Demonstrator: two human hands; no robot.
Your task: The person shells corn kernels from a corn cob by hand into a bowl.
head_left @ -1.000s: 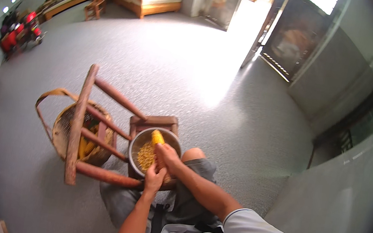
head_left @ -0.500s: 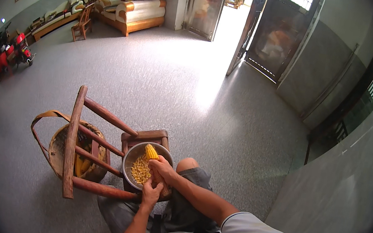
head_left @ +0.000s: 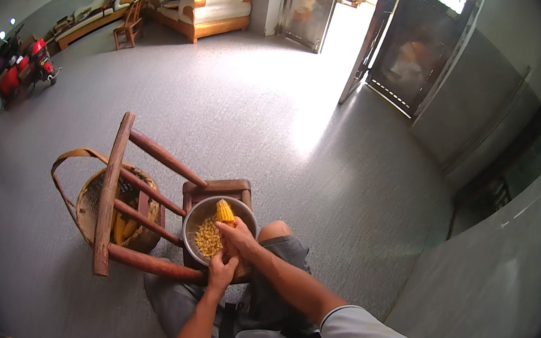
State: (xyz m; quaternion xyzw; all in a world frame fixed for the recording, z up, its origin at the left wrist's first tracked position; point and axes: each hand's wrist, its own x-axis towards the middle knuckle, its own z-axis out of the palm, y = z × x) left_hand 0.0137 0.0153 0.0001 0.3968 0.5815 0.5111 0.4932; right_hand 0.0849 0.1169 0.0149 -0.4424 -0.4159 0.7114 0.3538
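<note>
A yellow corn cob [head_left: 225,212] points up and away from me above the right side of a metal bowl [head_left: 189,225]. My right hand [head_left: 239,237] is wrapped round its middle, and my left hand [head_left: 222,269] closes on its near end, just below the right. Most of the cob's lower part is hidden by my fingers. Loose corn kernels [head_left: 208,238] lie in the bowl. The bowl rests on the seat of a wooden chair [head_left: 217,187], whose back [head_left: 111,194] extends to the left.
Left of the bowl, partly behind the chair back, stands a woven basket [head_left: 88,206] with corn cobs [head_left: 125,228] in it. My knee [head_left: 275,230] is close to the bowl's right side. Farther off are a red scooter [head_left: 26,69], a sofa [head_left: 214,10] and a door [head_left: 418,48].
The whole view has shifted slightly, bringing the room a little right. Both hands stay on the cob over the bowl, with only a small shift of the fingers.
</note>
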